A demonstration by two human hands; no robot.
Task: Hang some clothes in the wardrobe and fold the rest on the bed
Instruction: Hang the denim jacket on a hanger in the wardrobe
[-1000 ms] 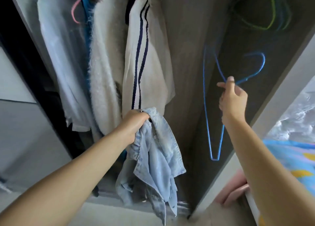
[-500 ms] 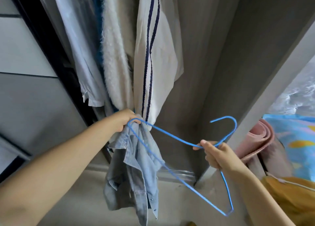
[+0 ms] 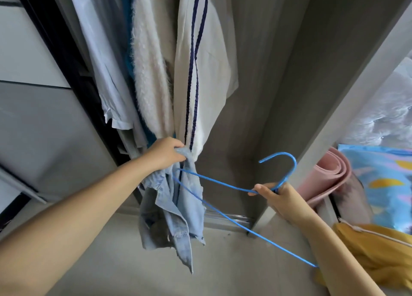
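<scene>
Frame centre: your left hand (image 3: 166, 154) bunches the limp, soft denim shirt (image 3: 172, 208), right hand (image 3: 282, 197) pinches the stiff blue wire hanger (image 3: 223, 184) below its hook; regrip the collar.

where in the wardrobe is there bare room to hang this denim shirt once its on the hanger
Free: the bare stretch between the striped white garment and the wardrobe's right side wall. Crowded: left of it, where the fluffy white garment and the pale blue shirt hang packed together.
</scene>
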